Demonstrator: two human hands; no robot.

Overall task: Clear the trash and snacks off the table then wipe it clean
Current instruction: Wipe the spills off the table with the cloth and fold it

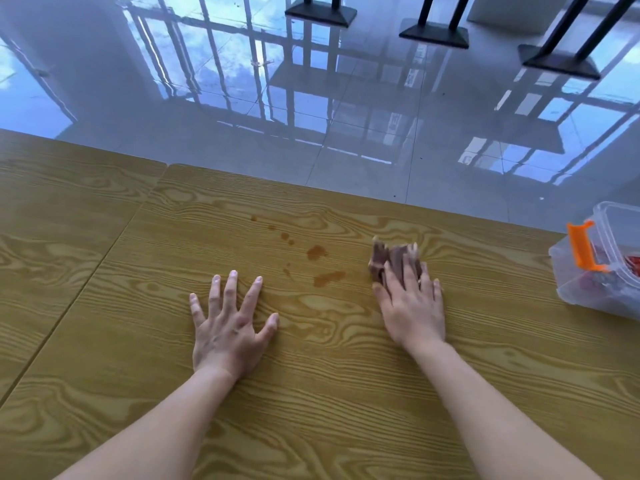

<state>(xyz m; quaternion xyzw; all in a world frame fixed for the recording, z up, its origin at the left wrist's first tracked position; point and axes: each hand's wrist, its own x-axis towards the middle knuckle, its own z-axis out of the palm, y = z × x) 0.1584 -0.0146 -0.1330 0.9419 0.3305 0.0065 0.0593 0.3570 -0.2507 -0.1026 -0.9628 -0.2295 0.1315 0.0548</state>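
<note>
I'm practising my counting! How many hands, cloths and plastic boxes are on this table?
Hands: 2, left hand and right hand
Cloth: 1
Plastic box: 1
Total: 4

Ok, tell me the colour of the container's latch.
Orange latch on the clear container, head view.

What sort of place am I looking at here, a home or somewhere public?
Probably a canteen or café: wood-grain tables set edge to edge, a glossy tiled floor mirroring big windows, and black pedestal bases of more furniture beyond.
</note>
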